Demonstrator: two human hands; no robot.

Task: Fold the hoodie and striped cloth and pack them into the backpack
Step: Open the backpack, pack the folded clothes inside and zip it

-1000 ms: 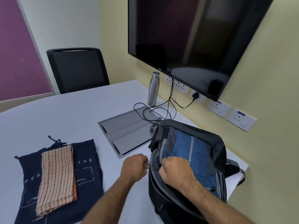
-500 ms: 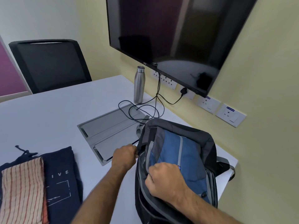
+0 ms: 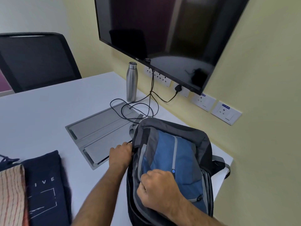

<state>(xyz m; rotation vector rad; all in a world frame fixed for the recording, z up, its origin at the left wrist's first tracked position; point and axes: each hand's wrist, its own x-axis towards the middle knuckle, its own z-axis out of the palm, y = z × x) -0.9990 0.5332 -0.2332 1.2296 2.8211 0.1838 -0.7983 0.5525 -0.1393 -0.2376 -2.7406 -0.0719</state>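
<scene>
White table point(image 3: 40, 111); both hands clutch backpack point(image 3: 172, 152).

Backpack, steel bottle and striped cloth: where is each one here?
backpack point(image 3: 169, 154), head view, on its blue front panel.
steel bottle point(image 3: 131, 84), head view, middle of its body.
striped cloth point(image 3: 11, 193), head view, on the folded top face.
</scene>
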